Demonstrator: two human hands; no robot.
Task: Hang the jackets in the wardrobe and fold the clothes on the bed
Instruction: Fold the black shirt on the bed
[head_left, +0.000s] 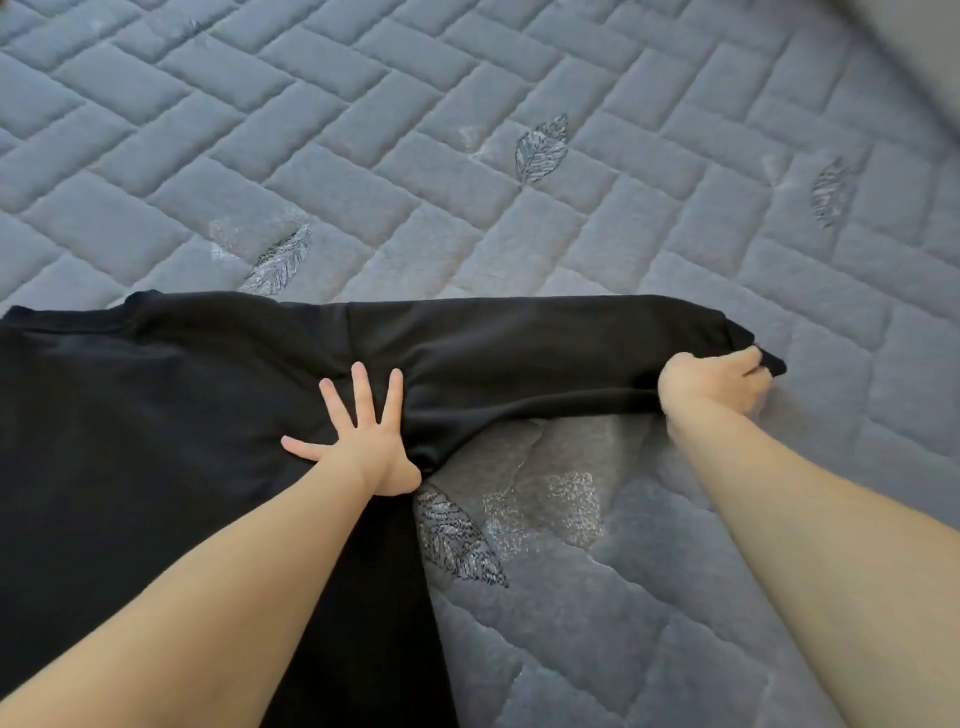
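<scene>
Left hand (363, 441) lies flat with fingers splayed, pressing down on the black long-sleeved knit top (156, 441) right at the armpit, where sleeve meets body. Right hand (717, 382) is clenched around the cuff end of the black sleeve (545, 358), knuckles up, a bit of cuff poking out past the fingers. Head view only: top is spread on the grey quilted bedcover with brick stitching and leaf embroidery (467, 130), body running off the left and bottom edges of frame, collar edge at upper left, sleeve stretched out to the right, near taut between the two hands. Handling call: fabric looks soft, limp, fairly light, zero stiffness, so it won't hold a line unless pinned and tensioned; matte knit should grab the textured cover rather than slide. Bedcover is puckered under the sleeve, so pulling hard would likely drag it too. Best grip points, I'd say: cuff for steering the sleeve, palm at the shoulder seam as the pivot, then shoulders and hem for the body folds. Nothing fragile, overstretching the cuff is the only real risk. No jackets or wardrobe in frame.
</scene>
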